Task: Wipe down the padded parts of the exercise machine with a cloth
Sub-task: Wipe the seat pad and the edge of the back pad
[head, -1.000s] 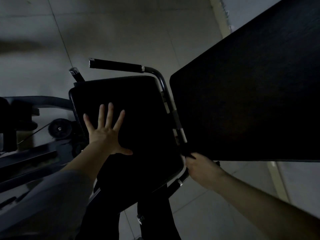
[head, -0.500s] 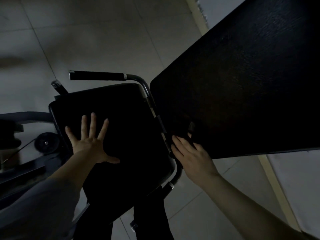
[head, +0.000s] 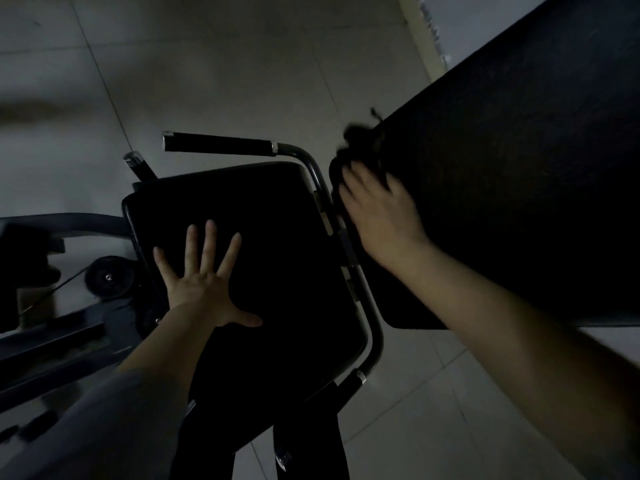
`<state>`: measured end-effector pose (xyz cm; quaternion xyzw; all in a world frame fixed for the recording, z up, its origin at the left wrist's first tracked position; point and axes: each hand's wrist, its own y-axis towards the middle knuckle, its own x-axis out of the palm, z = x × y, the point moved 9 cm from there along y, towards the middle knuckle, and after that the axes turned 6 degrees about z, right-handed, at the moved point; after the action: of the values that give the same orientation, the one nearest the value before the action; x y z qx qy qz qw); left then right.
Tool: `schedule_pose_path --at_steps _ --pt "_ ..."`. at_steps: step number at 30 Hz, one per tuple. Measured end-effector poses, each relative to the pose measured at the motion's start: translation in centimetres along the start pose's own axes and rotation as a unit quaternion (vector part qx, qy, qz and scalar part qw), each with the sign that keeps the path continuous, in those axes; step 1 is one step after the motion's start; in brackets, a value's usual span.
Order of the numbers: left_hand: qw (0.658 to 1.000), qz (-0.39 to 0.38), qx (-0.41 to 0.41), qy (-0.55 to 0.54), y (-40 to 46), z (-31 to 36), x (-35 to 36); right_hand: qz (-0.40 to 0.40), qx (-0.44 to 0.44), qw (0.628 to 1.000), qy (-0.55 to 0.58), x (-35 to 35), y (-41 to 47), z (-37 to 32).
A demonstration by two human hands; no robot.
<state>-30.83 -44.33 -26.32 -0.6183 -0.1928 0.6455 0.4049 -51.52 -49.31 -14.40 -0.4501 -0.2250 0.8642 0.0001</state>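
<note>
Right hand point(head: 381, 216) lies against the near edge of the large black back pad point(head: 519, 188), fingers reaching up onto a dark bunched cloth point(head: 360, 143) that sits at the pad's upper-left corner; the hand is motion-blurred, and whether its fingers curl round the cloth or only press it flat I cannot tell. A frayed bit of the cloth sticks out past the pad's edge. Left hand point(head: 204, 282) rests palm-down on the black seat pad point(head: 263, 258) — fingers straight and spread wide, thumb stuck out to the side, gripping nothing. A grey sleeve point(head: 90, 427) covers that forearm, while the right forearm is bare.

Between the two pads runs a curved metal tube frame point(head: 374, 327) with pale rectangular patches along it, just beside the right hand. At its far end the tube bends into a black foam-covered handle point(head: 218, 143) with a silver cap, lying beyond the seat pad's far edge; a second, shorter handle stub point(head: 136, 164) pokes out near the seat pad's far-left corner. Left of the seat pad, low down, sit a small black wheel point(head: 109, 277) and dark machine bars — dim and hard to make out. Underneath everything is a pale tiled floor point(head: 225, 64).
</note>
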Motion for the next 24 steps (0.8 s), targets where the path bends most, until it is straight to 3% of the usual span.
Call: schedule_pose_path --at_steps 4,8,14,20,22,24 --pt "1.0 -0.001 0.01 -0.008 -0.1 0.1 -0.3 -0.099 -0.036 0.991 0.078 5.8 -14.3 -5.0" --pt "1.0 0.0 0.021 -0.017 -0.2 0.1 -0.3 -0.058 -0.001 0.99 0.131 6.1 -21.1 -3.3" --pt "1.0 0.008 0.018 -0.018 -0.1 0.1 -0.3 -0.02 -0.059 0.994 0.089 3.5 -15.2 -2.4" --pt "1.0 0.004 0.007 -0.013 -0.2 0.2 -0.3 0.08 0.107 0.991 -0.004 -4.9 -1.0 7.5" --pt "1.0 0.001 -0.001 -0.011 -0.3 0.3 -0.4 0.094 0.165 0.982 -0.002 -5.9 0.2 10.1" --pt "1.0 -0.003 -0.007 -0.011 -0.4 0.5 -0.5 0.077 0.156 0.985 -0.013 -4.8 -1.7 9.0"
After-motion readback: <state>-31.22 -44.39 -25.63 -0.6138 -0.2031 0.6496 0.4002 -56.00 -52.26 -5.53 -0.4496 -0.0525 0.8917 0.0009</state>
